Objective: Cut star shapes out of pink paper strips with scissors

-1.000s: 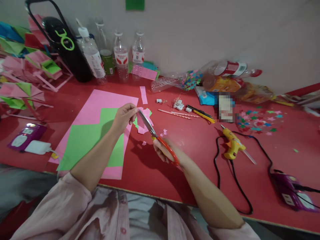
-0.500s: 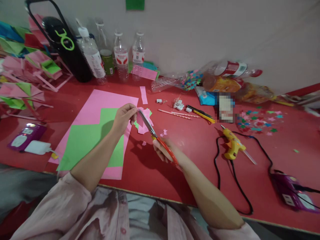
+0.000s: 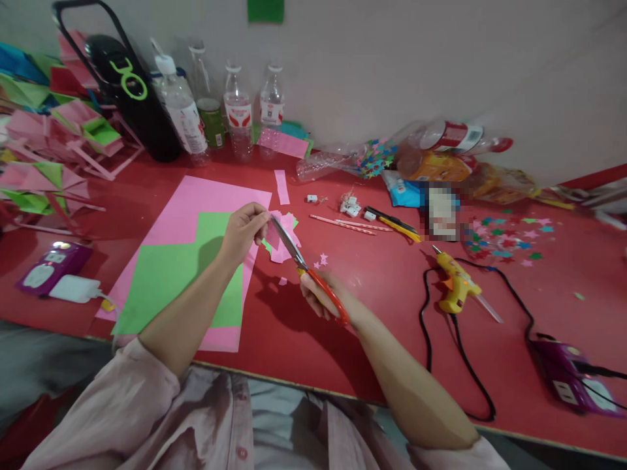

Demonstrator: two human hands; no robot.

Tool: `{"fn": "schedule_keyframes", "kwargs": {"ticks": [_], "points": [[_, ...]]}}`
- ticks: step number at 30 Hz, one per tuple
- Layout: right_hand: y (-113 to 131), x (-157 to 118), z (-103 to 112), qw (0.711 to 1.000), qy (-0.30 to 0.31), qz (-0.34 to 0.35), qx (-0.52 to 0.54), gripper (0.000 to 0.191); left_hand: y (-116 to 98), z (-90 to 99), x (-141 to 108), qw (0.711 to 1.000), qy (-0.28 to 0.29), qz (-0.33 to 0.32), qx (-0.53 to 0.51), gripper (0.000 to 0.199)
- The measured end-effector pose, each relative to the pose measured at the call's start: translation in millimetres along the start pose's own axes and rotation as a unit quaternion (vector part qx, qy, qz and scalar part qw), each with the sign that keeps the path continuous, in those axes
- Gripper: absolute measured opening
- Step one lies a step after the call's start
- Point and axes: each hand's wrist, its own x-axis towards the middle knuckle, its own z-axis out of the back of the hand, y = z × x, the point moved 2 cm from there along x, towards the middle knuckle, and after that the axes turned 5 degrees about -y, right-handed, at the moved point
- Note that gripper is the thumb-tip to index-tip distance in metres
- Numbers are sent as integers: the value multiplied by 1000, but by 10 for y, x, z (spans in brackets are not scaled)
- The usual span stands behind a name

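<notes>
My right hand [image 3: 318, 295] grips a pair of scissors [image 3: 289, 247] by the red-and-yellow handles, blades pointing up and left. At the blade tips, my left hand [image 3: 245, 228] is closed in a pinch on a small piece of pink paper [image 3: 273, 230], mostly hidden by the fingers. Beneath the blades lies a pile of pink and green paper scraps [image 3: 283, 253]. Several small pink paper stars [image 3: 322, 260] rest just right of it. Under my left forearm are a green sheet [image 3: 166, 281] and a larger pink sheet [image 3: 215, 192].
A yellow glue gun [image 3: 458, 282] with a black cord lies at right, near a purple power strip [image 3: 563, 375] and scattered stars [image 3: 509, 238]. Bottles [image 3: 238, 111] and a black flask [image 3: 147, 111] stand along the wall. Folded paper models [image 3: 44, 189] crowd the left.
</notes>
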Motion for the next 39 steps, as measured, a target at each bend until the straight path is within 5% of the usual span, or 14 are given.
{"fn": "schedule_keyframes", "kwargs": {"ticks": [27, 39], "points": [[38, -43, 29, 1000, -12, 8, 2, 50, -7, 0, -18, 1000, 9, 11, 19, 14], [15, 6, 35, 999, 29, 19, 24, 55, 31, 23, 28, 996, -29, -75, 42, 7]]}}
